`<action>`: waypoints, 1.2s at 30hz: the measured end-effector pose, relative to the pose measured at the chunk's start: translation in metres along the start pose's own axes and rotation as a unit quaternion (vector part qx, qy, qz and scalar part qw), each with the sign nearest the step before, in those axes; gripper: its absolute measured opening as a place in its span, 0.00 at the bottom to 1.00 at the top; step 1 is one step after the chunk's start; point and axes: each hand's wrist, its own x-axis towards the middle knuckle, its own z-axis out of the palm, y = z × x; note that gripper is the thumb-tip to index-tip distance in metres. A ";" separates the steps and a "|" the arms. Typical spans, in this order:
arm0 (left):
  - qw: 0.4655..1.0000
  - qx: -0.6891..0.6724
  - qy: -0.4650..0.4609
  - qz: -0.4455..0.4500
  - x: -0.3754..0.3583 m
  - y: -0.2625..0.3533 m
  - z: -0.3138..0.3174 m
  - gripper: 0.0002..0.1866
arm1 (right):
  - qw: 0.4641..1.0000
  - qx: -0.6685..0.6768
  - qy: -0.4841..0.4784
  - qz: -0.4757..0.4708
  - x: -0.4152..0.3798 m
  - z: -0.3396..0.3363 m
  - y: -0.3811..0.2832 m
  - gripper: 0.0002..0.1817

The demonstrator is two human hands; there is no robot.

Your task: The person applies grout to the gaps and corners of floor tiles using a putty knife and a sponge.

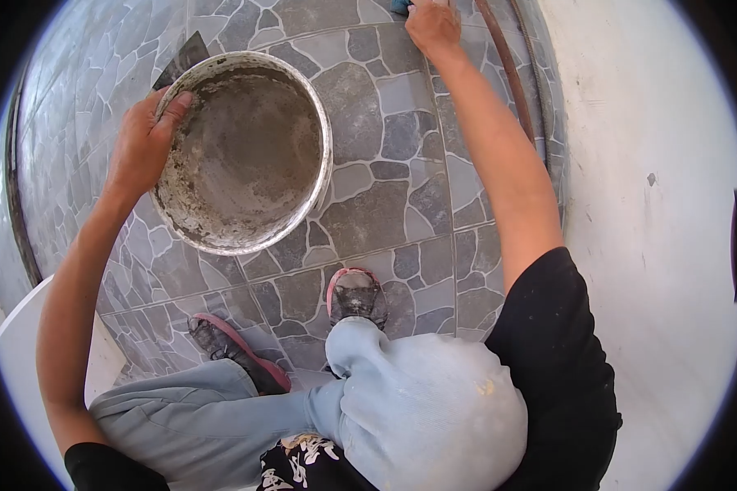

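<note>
My left hand (145,139) is closed on the left rim of a round, pale bucket (323,155), thumb over the inside edge and fingers hidden behind the wall. Grey, wet-looking cement coats the bucket's inside and bottom. A dark, flat blade (186,57), like a scraper's, sticks out past the rim just above that hand; its handle is hidden. At the top edge of the view, far to the upper right of the bucket, my right hand (434,31) is closed at a small teal thing (400,6), mostly cut off by the frame; I cannot tell its kind.
Grey stone-patterned tiles (360,217) cover the floor. Along the right side runs a brown hose or pipe (508,65), beside a white wall (639,204). My shoes (357,296) are below the bucket, and a white panel (53,352) stands at the lower left.
</note>
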 end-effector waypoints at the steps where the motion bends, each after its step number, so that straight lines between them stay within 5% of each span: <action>1: 1.000 0.009 0.000 0.000 0.000 -0.002 0.000 0.22 | 0.997 -0.020 -0.070 0.038 -0.005 0.002 0.004 0.28; 3: 1.000 0.010 0.004 0.003 0.004 -0.003 0.002 0.22 | 0.993 0.073 0.073 -0.064 -0.063 -0.042 0.001 0.13; 10: 1.000 -0.006 0.008 -0.026 0.001 0.000 0.004 0.22 | 0.969 0.167 -0.171 -0.056 -0.327 -0.183 0.015 0.22; 13: 1.000 0.011 0.016 -0.009 0.002 0.000 0.002 0.23 | 0.977 0.155 -0.105 -0.101 -0.262 -0.146 0.018 0.22; 18: 1.000 0.016 0.015 0.007 0.001 -0.001 0.003 0.23 | 0.985 0.089 0.092 -0.118 -0.041 -0.029 -0.009 0.14; 21: 1.000 -0.005 0.005 0.000 0.000 0.000 0.001 0.23 | 0.984 0.108 0.085 -0.110 -0.041 -0.030 -0.027 0.15; 27: 0.999 0.035 0.036 0.002 0.001 -0.005 0.004 0.23 | 0.946 0.218 -0.190 -0.143 -0.294 -0.164 -0.016 0.26; 30: 0.999 0.033 0.036 0.006 0.003 -0.005 0.004 0.23 | 0.955 0.194 -0.169 -0.149 -0.282 -0.162 -0.012 0.26; 33: 1.000 0.000 0.015 0.016 0.003 -0.007 0.005 0.22 | 0.979 0.136 -0.005 -0.151 -0.172 -0.090 -0.029 0.22; 36: 1.000 0.017 0.020 -0.010 0.000 0.003 0.004 0.22 | 0.990 0.082 0.098 -0.054 -0.074 -0.026 -0.063 0.14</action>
